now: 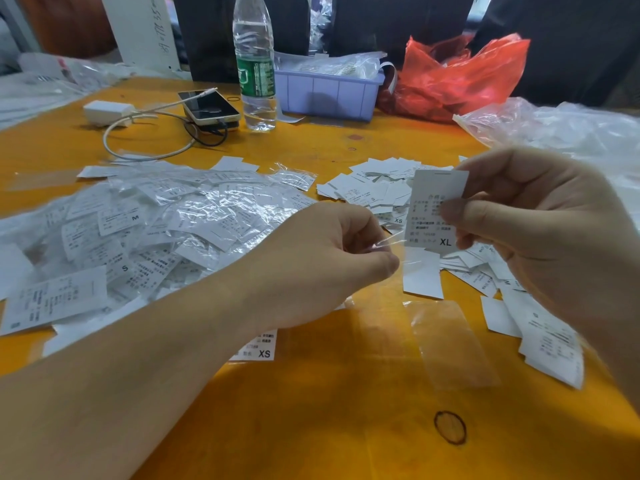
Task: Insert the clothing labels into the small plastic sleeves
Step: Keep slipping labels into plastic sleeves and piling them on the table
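Note:
My right hand [540, 233] pinches a white clothing label marked XL [431, 209], held upright above the orange table [311, 410]. To its left, my left hand [332, 258] pinches the edge of a small clear plastic sleeve [391, 244], which is thin and hard to make out. Loose white labels [374, 188] lie in a pile behind the hands and to the right. A big heap of labels in sleeves [145, 223] covers the table's left side. Empty clear sleeves [446, 341] lie flat on the table just below my hands.
At the back stand a water bottle [254, 64], a lilac plastic bin [329, 91], a red plastic bag [460, 74], a phone [209, 107] with a white cable and charger [107, 112]. Clear bags [561, 129] are piled at the right edge.

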{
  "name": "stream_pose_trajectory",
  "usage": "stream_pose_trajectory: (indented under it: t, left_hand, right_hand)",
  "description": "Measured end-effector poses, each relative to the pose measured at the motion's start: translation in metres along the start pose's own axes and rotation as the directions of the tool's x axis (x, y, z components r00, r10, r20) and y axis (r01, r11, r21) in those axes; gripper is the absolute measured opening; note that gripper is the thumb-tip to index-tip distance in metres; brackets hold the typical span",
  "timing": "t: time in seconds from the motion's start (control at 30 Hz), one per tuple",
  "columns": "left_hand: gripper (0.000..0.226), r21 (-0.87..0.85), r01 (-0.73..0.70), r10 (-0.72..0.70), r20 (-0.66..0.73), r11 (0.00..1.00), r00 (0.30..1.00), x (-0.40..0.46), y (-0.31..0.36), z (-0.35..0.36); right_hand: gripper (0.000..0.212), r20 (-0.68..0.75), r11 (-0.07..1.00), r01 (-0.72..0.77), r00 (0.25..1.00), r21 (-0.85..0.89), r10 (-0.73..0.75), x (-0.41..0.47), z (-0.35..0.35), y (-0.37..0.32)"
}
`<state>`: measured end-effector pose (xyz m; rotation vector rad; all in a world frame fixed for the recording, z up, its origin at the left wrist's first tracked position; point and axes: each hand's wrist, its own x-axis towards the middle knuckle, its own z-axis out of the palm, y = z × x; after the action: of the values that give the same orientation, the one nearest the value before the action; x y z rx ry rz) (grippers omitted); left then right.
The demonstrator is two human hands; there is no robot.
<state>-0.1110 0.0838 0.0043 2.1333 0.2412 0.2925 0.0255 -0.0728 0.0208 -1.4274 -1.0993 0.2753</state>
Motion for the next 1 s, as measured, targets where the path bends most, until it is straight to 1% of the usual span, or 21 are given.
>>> stream_pose_trajectory:
  t: [0.13,0.4,0.5,0.73,0.9,1.0]
  left_hand:
    - [0.012,-0.005,-0.015,0.015,0.024,1.000,1.000,-0.0010,0.0003,-0.0002]
    - [0.014,-0.028,-0.030,0.031,0.048,0.999,0.998,-0.0003,-0.0020,-0.0005]
    - [0.013,-0.040,-0.033,0.036,0.061,0.999,0.997,0.0000,-0.0033,-0.0008]
    - [0.011,-0.036,-0.049,0.052,0.076,0.998,0.996,0.0006,-0.0041,-0.0001]
    - [0.013,-0.023,-0.058,0.060,0.079,0.998,0.995,0.0000,-0.0034,-0.0002]
    - [0.013,-0.021,-0.058,0.060,0.081,0.998,0.995,0.0001,-0.0031,-0.0004]
  right_hand:
    - [0.016,0.001,0.999,-0.021,1.000,-0.047,0.021,-0.0007,0.0012,0.0015]
    - [0.016,0.015,0.998,-0.063,0.998,-0.008,0.063,-0.0008,0.0027,0.0024]
    - [0.015,0.012,0.998,-0.061,0.998,-0.020,0.061,-0.0007,0.0032,0.0025]
    - [0.011,-0.045,0.999,-0.042,0.998,-0.009,0.041,0.0014,-0.0019,0.0023]
    - [0.013,-0.008,0.999,-0.050,0.999,-0.022,0.050,0.0003,0.0016,0.0025]
    - [0.010,-0.012,0.998,-0.054,0.998,-0.026,0.054,0.0002,0.0034,0.0028]
